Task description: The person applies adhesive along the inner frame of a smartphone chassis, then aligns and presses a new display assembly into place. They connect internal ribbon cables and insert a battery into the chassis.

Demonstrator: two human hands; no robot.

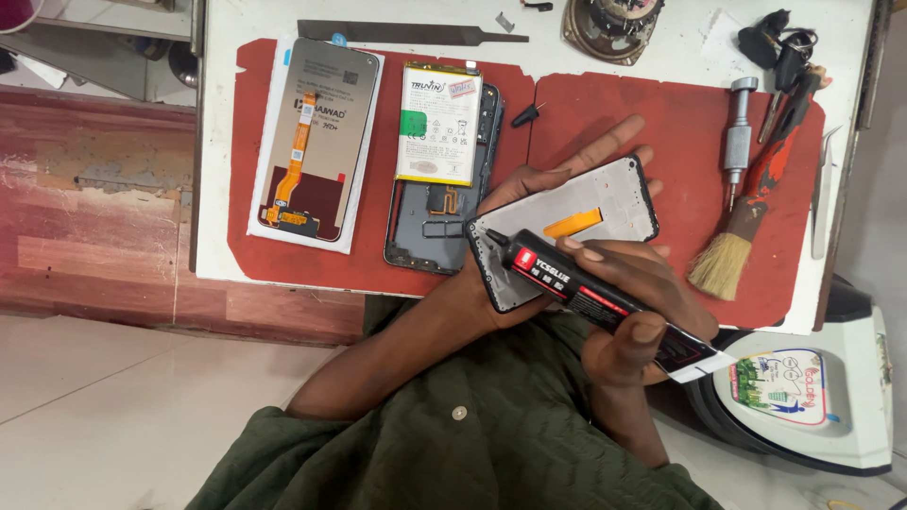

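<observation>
Holding a phone frame (pixel 567 227) flat across my left hand (pixel 557 179) near the middle of the picture, I have those fingers spread open beneath it, their tips showing past its upper edge. My right hand (pixel 633 312) is clamped around a black glue tube (pixel 595 300) with a red label, its black nozzle resting at the lower left corner of the frame. The frame shows a pale inner face with an orange strip on it. To the left of it, on the red mat (pixel 680 161), lies an open phone body (pixel 439 212) with a white battery (pixel 437 123) resting on its upper part. Further left sits a display panel (pixel 316 142) with an orange flex cable running down it. At the right of the mat lie a metal screwdriver (pixel 737 142) and a brush (pixel 746 227) with pale bristles, the two just beside each other. A long grey file (pixel 406 32) lies along the top of the white table (pixel 217 142).
</observation>
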